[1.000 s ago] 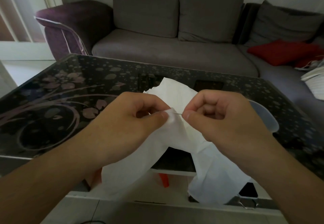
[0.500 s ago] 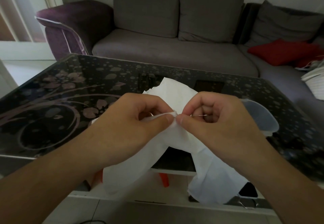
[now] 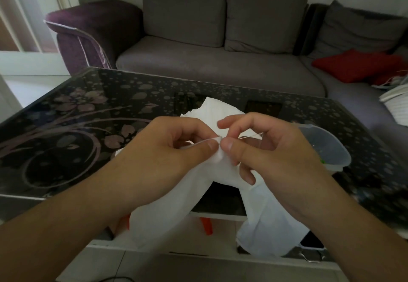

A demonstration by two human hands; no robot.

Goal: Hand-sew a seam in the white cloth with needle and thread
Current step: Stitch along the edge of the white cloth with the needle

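Both hands meet above the near edge of the dark glass table [image 3: 92, 114], which carries a pale flower pattern. The left hand [image 3: 163, 156] has its fingers curled and pinches a fold of the white cloth [image 3: 167, 202] between thumb and forefinger, the thumb lying flat along the top of the fold. The right hand [image 3: 271, 149] is right beside it, thumb tip touching the same fold; its thumb and a bent finger close on the needle [image 3: 251, 136], a thin bright sliver that runs from the pinch point toward the right, across the inside of the hand. The right forefinger is raised and arched above the fold, and the lower fingers curl loosely against the cloth underneath. The thread is too fine to make out.

From the pinched fold the cloth falls in two lengths over the near edge of the table, one under each wrist, with a further part spread flat on the glass behind the hands.

A clear plastic bowl [image 3: 326, 149] sits on the table near its right edge, just behind the right hand. Beyond the far edge stands a grey sofa [image 3: 220, 69] with a purple armrest, and a red cushion [image 3: 357, 65] lies on its right section.
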